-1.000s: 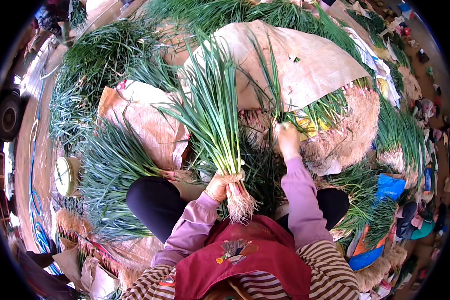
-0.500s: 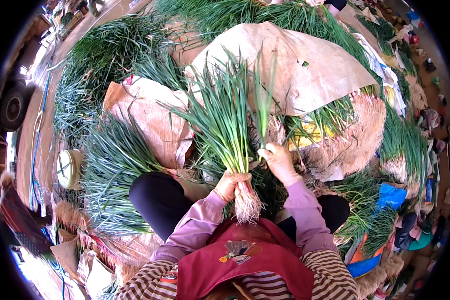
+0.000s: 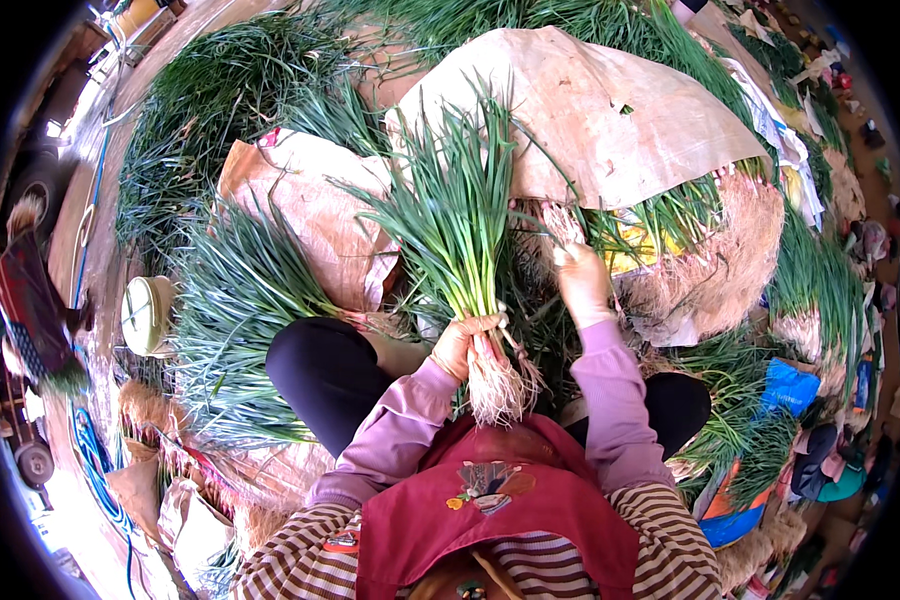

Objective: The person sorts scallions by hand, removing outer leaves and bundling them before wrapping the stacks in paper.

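Looking down, with edges curved, past a dark red apron [image 3: 570,500] and two bent knees [image 3: 320,380], into spread heaps of green onions [image 3: 220,130]. Left hand [image 3: 467,343] clamped around a thick bunch of green onions [image 3: 470,240], low on the pale stems, in front of the apron; leaves fanned outward, stringy roots [image 3: 503,388] dangling toward the apron. Right hand [image 3: 582,275] farther out and to the right, apart from the bunch, with curled fingers beside some pale rooted ends [image 3: 562,222] near the edge of a large beige sheet [image 3: 610,120]; cannot tell whether clamped on a stalk or merely touching. Partly under that sheet, a broad pile of onions [image 3: 725,265], roots facing out at the right. To the left, another leafy heap [image 3: 245,320] beside a smaller tan sheet [image 3: 315,200], and at its far left a pale lidded bucket [image 3: 148,315]. As a judgement, gathering well advanced for this one bunch: already a full fistful, but with no tie visible around the stems. Plenty apparently left overall, judging by the half-covered pile and the surrounding heaps; not possible to tell how much already sorted.
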